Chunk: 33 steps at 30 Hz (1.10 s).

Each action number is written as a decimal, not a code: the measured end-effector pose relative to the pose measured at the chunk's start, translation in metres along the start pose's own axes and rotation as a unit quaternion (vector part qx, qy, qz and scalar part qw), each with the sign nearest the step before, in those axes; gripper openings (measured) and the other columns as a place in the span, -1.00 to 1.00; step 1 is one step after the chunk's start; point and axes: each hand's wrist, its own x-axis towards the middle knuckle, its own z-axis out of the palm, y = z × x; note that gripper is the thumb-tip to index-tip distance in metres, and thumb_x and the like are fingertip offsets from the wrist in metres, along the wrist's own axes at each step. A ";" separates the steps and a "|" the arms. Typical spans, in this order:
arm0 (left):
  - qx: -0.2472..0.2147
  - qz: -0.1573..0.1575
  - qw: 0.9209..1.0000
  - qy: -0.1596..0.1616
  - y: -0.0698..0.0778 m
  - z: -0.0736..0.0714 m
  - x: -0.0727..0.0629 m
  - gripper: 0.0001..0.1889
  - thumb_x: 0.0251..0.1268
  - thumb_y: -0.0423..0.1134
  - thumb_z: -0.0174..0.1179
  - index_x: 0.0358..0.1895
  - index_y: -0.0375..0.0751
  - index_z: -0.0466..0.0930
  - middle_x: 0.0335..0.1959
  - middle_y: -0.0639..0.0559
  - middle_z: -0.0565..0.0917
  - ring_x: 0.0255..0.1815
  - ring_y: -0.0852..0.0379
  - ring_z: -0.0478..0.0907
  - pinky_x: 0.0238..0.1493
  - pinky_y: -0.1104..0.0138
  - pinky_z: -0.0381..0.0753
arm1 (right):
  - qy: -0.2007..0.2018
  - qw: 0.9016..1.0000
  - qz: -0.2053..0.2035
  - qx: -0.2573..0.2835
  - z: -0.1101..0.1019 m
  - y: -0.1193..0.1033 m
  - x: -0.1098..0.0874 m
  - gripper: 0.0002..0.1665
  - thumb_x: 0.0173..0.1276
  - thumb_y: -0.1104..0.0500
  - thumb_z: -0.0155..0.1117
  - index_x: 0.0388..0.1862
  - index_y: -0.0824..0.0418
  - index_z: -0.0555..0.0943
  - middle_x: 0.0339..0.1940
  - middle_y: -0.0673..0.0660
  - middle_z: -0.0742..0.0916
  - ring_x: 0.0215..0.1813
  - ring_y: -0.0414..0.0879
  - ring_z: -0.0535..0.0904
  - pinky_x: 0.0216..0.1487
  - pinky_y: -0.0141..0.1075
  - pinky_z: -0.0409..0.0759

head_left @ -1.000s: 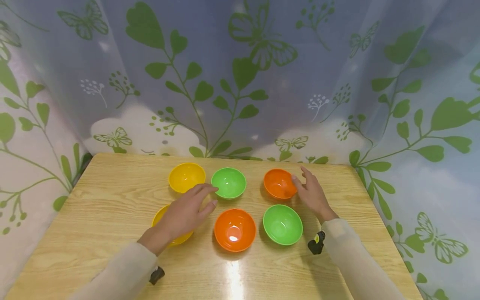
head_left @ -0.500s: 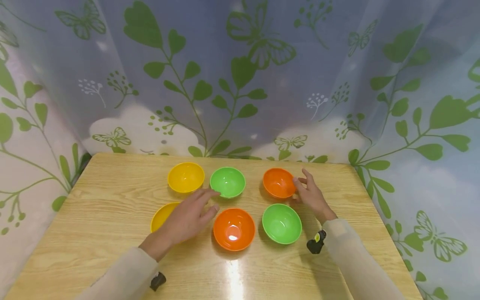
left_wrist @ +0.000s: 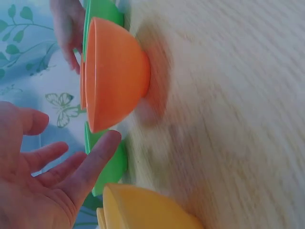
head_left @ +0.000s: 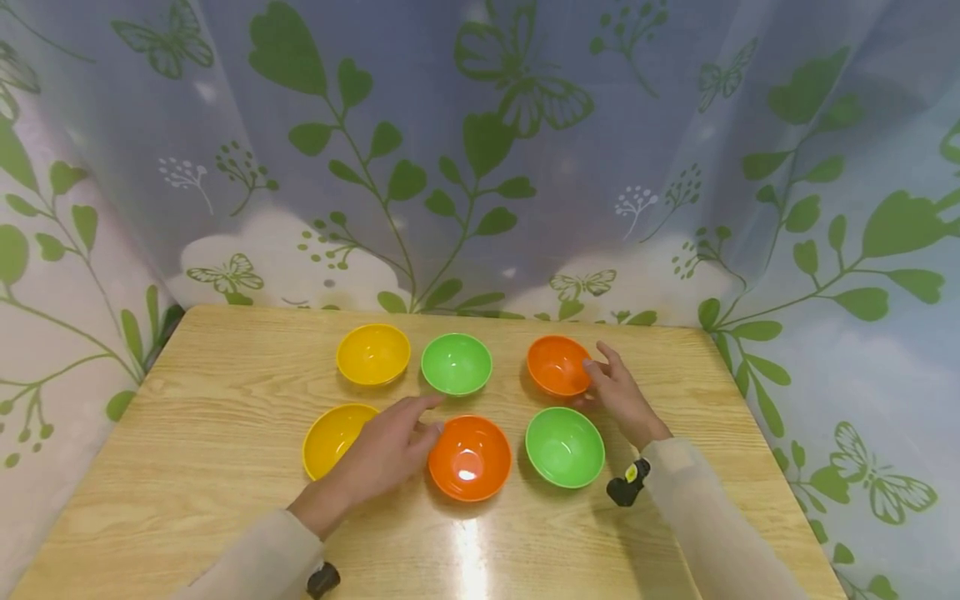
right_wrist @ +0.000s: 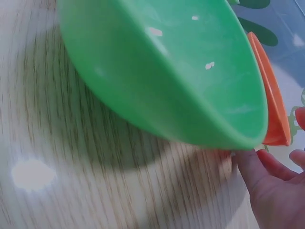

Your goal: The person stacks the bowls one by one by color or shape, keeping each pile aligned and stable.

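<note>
In the head view my left hand (head_left: 390, 446) is over the gap between the front yellow bowl (head_left: 330, 437) and the front orange bowl (head_left: 470, 479). Its fingers are relaxed and spread; in the left wrist view one fingertip overlaps the area just below the orange bowl (left_wrist: 114, 76). The hand covers part of the yellow bowl. My right hand (head_left: 622, 396) is at the right side of the back orange bowl (head_left: 557, 365), thumb tip at its rim, fingers loosely bent. From the right wrist, the front green bowl (right_wrist: 143, 86) hides much of that orange bowl (right_wrist: 271, 95).
A back yellow bowl (head_left: 373, 354) and a back green bowl (head_left: 456, 364) stand at the back of the wooden table (head_left: 187, 467). The front green bowl (head_left: 564, 450) sits just in front of my right hand. A leaf-patterned curtain (head_left: 480, 250) hangs behind the table.
My left hand has come down and toward me, away from the back green bowl to beside the front orange bowl. My right hand has shifted only slightly. The bowls stay in place.
</note>
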 end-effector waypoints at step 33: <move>-0.105 -0.048 0.993 -0.002 0.001 0.022 -0.014 -0.58 0.75 -0.31 0.05 0.51 -0.04 0.58 0.41 -0.15 0.70 -0.32 0.16 0.69 -0.27 0.38 0.71 | 0.007 0.999 0.002 0.042 0.006 0.000 -0.006 -0.28 0.83 0.21 -0.20 0.86 0.08 -0.02 0.65 0.49 0.35 0.35 0.14 0.66 0.20 -0.30 0.80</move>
